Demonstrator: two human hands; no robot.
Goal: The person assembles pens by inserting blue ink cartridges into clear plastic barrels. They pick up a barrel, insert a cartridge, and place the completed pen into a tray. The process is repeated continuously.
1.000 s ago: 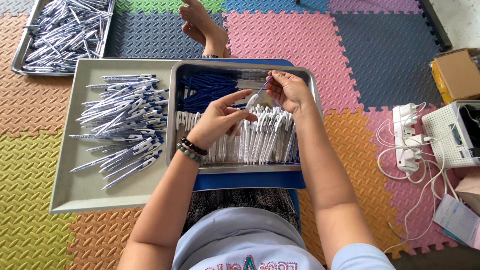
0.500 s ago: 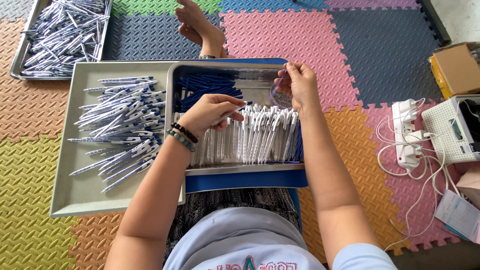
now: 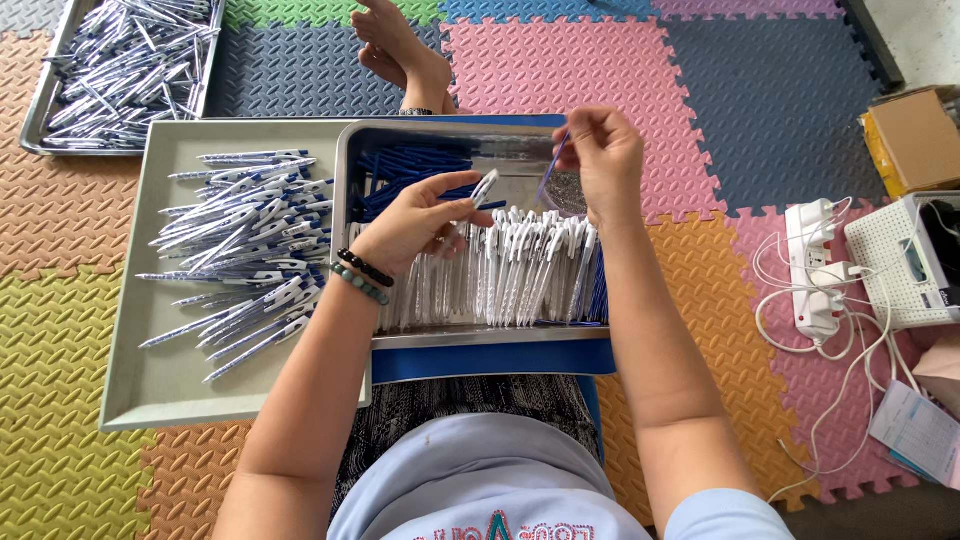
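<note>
**Head view: pen parts mid-assembly**

Left hand (image 3: 415,222) pinches a white pen barrel (image 3: 484,188) over the steel tray (image 3: 480,335); right hand (image 3: 600,155) pinches a blue refill (image 3: 552,168) above. Insertion seems underway; next, the refill tip must meet the barrel's opening.

Far tray of pens (image 3: 125,75) cut by top and left edge. Another person's hands (image 3: 395,50) beyond steel tray (image 3: 345,160), arms cut by top edge. Grey heap (image 3: 568,192) in steel tray partly behind right hand (image 3: 603,160), contents too small to tell. Papers (image 3: 920,430) well right of steel tray clipped by right edge.
</note>
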